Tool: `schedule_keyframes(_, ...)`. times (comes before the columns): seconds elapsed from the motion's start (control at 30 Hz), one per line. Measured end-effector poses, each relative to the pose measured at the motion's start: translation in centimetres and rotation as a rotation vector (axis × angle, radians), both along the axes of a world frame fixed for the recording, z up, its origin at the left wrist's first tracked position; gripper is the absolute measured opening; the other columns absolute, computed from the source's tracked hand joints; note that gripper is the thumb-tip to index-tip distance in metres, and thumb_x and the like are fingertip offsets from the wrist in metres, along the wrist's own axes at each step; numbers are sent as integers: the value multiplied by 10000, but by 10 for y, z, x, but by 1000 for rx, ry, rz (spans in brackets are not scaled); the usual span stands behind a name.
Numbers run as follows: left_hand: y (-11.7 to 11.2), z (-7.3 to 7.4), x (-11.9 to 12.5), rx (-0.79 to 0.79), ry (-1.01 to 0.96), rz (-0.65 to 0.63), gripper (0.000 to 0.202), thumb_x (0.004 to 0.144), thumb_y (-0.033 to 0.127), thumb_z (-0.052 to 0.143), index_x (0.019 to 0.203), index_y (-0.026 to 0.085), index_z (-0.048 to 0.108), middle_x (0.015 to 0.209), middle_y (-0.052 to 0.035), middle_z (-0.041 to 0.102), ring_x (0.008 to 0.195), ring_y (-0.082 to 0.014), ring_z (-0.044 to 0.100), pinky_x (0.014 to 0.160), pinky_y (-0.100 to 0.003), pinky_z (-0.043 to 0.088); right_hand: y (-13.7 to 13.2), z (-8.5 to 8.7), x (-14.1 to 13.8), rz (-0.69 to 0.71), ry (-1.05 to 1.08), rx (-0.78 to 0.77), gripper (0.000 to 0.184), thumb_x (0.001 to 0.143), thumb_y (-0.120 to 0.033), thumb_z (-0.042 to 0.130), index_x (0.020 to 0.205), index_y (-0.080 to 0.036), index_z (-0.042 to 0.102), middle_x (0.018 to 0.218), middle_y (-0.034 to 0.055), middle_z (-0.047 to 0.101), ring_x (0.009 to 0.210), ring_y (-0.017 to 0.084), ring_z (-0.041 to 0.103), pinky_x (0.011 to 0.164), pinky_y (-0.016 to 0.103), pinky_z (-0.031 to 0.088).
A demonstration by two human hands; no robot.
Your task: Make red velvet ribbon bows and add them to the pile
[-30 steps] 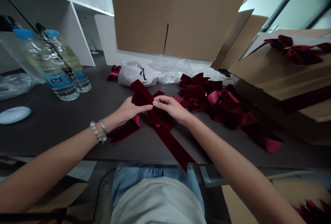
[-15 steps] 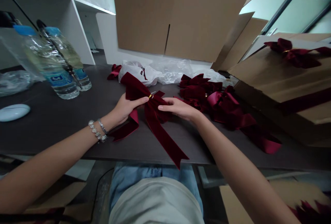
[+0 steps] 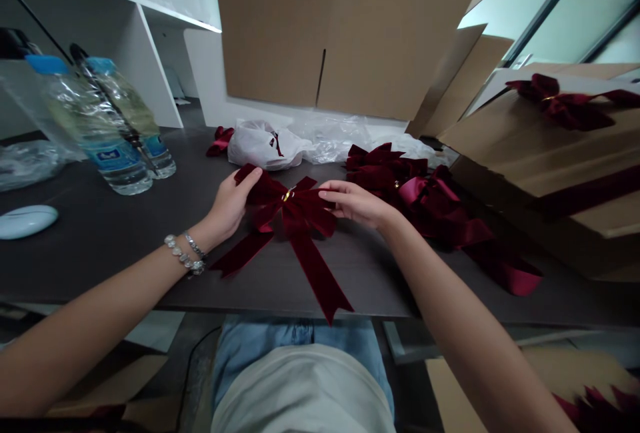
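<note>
A dark red velvet bow (image 3: pixel 313 209) with a gold tie at its centre is held between my two hands, low over the dark desk. My left hand (image 3: pixel 233 203) pinches the bow's left loop, thumb on top. On the other side, my right hand (image 3: pixel 353 203) grips the edge of the right loop between thumb and fingers. Two ribbon tails spread toward me, one down to the left and one down to the right, with notched ends. Just right of my right hand lies a pile of red bows and ribbon (image 3: pixel 430 199).
White plastic bags (image 3: pixel 267 145) lie along the back, with a small red bow (image 3: pixel 220 141) beside them. Two water bottles (image 3: pixel 117 159) and a white mouse (image 3: pixel 27 221) are at left. A cardboard box (image 3: pixel 565 173) with a bow on it stands at right.
My left thumb has moved from the gold tie out to the left loop. The bow now lies flatter and more spread, and its long tail has swung slightly left.
</note>
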State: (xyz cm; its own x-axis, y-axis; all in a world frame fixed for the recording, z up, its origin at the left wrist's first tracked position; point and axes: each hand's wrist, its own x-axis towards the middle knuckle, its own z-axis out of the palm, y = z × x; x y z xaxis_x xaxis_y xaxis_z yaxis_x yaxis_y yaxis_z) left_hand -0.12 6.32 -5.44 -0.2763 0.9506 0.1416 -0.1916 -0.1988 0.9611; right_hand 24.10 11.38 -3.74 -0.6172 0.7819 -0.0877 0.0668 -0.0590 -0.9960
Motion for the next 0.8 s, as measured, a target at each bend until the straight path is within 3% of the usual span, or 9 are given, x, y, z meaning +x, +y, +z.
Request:
schedule_keyframes(0.2, -2, 2, -5, -178, 212, -12, 326, 664, 419, 738, 816, 139, 670, 767, -38, 699, 665, -134, 626, 558, -205, 455, 14, -9, 0, -229, -214, 454, 133, 763, -259, 671, 819, -147, 625, 824, 36, 643, 761, 142, 580, 718, 274, 474)
schedule_keyframes(0.27, -1, 1, -5, -193, 250, -16, 337, 679, 439, 721, 823, 138, 668, 747, -38, 690, 625, -129, 610, 529, -203, 431, 17, -10, 0, -255, -240, 518, 134, 773, -268, 652, 818, -146, 620, 821, 39, 637, 754, 150, 574, 745, 301, 471)
schedule_keyframes(0.4, 5, -3, -5, -4, 317, 84, 338, 767, 466, 648, 880, 148, 639, 768, -26, 666, 643, -120, 591, 564, -213, 459, 15, -11, -3, -294, -116, 505, 188, 864, -348, 559, 914, -168, 566, 875, 45, 622, 790, 168, 581, 753, 319, 478)
schedule_keyframes(0.5, 0, -1, -4, 163, 404, 141, 322, 812, 471, 615, 878, 156, 621, 822, -28, 661, 757, -130, 605, 666, -226, 501, 4, -5, -10, -457, -82, 727, 132, 918, -305, 476, 916, -181, 522, 928, 52, 599, 874, 177, 570, 853, 346, 462)
schedule_keyframes(0.57, -15, 11, -1, 232, 423, 157, 310, 830, 468, 602, 884, 163, 617, 849, -26, 662, 806, -133, 609, 704, -228, 514, -12, 4, -15, -573, -56, 870, 109, 941, -280, 446, 932, -189, 505, 956, 56, 591, 911, 181, 567, 902, 363, 449)
schedule_keyframes(0.63, -40, 32, 4, 289, 373, 189, 271, 839, 437, 602, 900, 173, 610, 856, -15, 667, 795, -121, 615, 690, -213, 518, -36, 21, -17, -610, -10, 917, 114, 957, -300, 447, 959, -200, 502, 969, 54, 591, 934, 184, 572, 903, 360, 460)
schedule_keyframes(0.7, -71, 58, 9, 309, 326, 220, 205, 833, 383, 616, 851, 180, 592, 770, 7, 642, 702, -104, 605, 594, -187, 501, -64, 42, -15, -560, 16, 894, 124, 959, -330, 478, 943, -211, 510, 951, 45, 590, 941, 180, 577, 881, 335, 479)
schedule_keyframes(0.8, -106, 87, 12, 292, 347, 384, 84, 806, 259, 625, 798, 185, 584, 707, 30, 607, 603, -76, 574, 521, -158, 471, -98, 65, -7, -404, 48, 758, 164, 978, -379, 461, 952, -224, 508, 909, 27, 589, 844, 155, 601, 761, 285, 513)
